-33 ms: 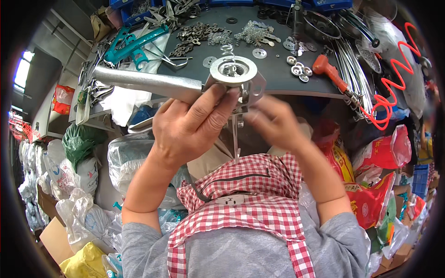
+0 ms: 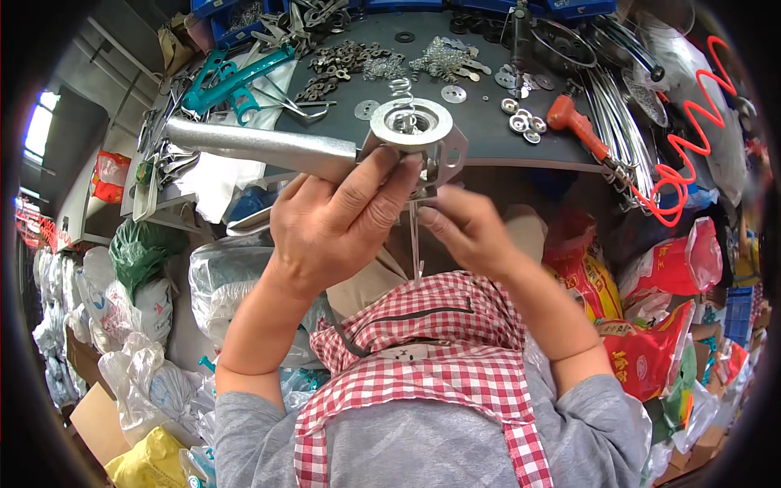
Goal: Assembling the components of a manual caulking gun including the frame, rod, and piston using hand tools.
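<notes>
My left hand [image 2: 329, 232] is closed around a metal assembly, its fingers gripping just below a silver ring [image 2: 411, 124]. A thick silver tube handle [image 2: 260, 146] sticks out to the left, and a flat bracket with a slot [image 2: 451, 159] stands at the right of the ring. A coil spring [image 2: 401, 93] rises through the ring. Beneath the assembly a thin metal rod [image 2: 416, 244] hangs down toward my apron. My right hand [image 2: 472, 232] is closed beside the underside of the bracket, thumb and forefinger bent together; whatever they pinch is hidden.
On the dark table [image 2: 455, 142] lie small dark links [image 2: 333, 65], springs [image 2: 439, 57], round metal caps [image 2: 525, 122], teal levers [image 2: 236, 81] and long metal rods [image 2: 622, 122]. An orange-red air tool [image 2: 578, 126] rests at the right, near a red coiled hose [image 2: 687, 150]. Bags surround me.
My right hand has shifted slightly down and left beneath the bracket, and is less blurred. The assembly in my left hand has barely moved.
</notes>
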Tool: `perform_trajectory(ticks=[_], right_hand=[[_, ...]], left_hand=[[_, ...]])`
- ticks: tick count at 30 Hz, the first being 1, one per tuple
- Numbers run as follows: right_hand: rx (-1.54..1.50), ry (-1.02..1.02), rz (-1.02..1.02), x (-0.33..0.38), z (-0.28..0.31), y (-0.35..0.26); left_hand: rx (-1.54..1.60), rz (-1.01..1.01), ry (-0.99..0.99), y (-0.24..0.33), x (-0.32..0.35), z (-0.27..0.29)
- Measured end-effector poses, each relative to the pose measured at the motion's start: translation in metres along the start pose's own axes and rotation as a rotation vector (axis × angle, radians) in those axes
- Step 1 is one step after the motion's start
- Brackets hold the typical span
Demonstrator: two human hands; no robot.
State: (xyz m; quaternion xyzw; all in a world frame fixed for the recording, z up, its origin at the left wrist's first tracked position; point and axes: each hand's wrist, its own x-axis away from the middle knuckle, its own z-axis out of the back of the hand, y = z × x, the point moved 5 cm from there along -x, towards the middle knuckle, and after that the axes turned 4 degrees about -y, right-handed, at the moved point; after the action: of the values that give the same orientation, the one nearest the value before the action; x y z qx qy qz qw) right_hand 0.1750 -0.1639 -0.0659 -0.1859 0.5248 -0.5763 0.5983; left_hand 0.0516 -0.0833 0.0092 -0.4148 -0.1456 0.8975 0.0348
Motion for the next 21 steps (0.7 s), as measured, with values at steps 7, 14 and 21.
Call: perform_trajectory(ticks=[7, 14, 21], right_hand=[[-0.299, 0.150, -0.057, 0.007, -0.023, 0.007], [0.051, 0.244, 0.044, 0.014, -0.024, 0.018], [0.038, 0.238, 0.026, 0.011, -0.021, 0.024]], left_hand=[[-0.026, 0.112, -0.035, 0.010, 0.007, -0.007], [-0.007, 0.091, -0.132, 0.014, 0.021, -0.025], [-0.054, 0.045, -0.092, 0.013, 0.022, -0.035]])
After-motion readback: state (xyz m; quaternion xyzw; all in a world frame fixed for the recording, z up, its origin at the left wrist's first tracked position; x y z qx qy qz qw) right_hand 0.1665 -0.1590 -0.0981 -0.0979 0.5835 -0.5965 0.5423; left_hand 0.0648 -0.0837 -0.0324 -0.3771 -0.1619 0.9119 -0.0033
